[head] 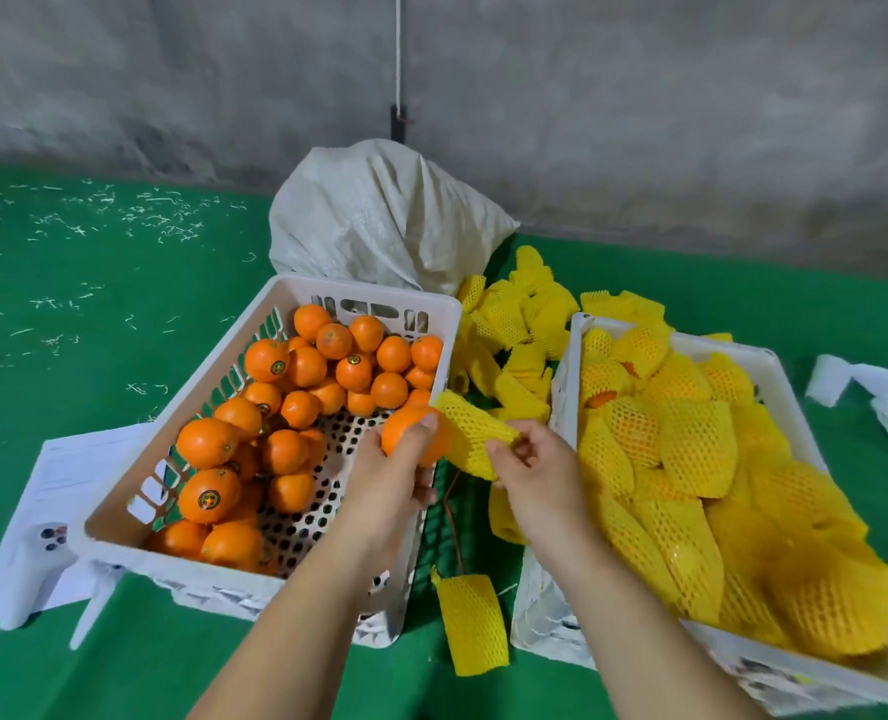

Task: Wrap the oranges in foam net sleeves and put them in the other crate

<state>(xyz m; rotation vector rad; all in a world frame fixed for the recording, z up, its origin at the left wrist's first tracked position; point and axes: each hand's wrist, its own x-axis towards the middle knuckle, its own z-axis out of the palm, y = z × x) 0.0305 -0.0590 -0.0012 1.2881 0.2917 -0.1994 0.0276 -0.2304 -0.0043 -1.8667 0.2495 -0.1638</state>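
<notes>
Left hand [405, 465] gripping one bare orange [412, 433], fingers curled round it, held over the right rim of the left crate [224, 574]. Right hand [527, 454] pinching a yellow foam sleeve [475, 433], near end touching the orange's right side, not yet over it. Step in hand, judged: start of sleeving a single orange. Next move probably calls for spreading the sleeve mouth, pushing the orange in or pulling the net over, then dropping it into the right crate [733, 356] just beside. Counts: two hands, two white crates. Left crate roughly thirty bare oranges visible, exact count not possible, some buried; perforated floor showing at the right side. Right crate heaped with netted oranges, maybe fifteen or more, overlapping, no firm count. Loose sleeves [514, 324] piled between and behind the crates, well over ten, plus one lone sleeve [475, 623] on the green floor [94, 283] in front. One white sack [379, 220] behind, papers [47, 491] left of the left crate.
</notes>
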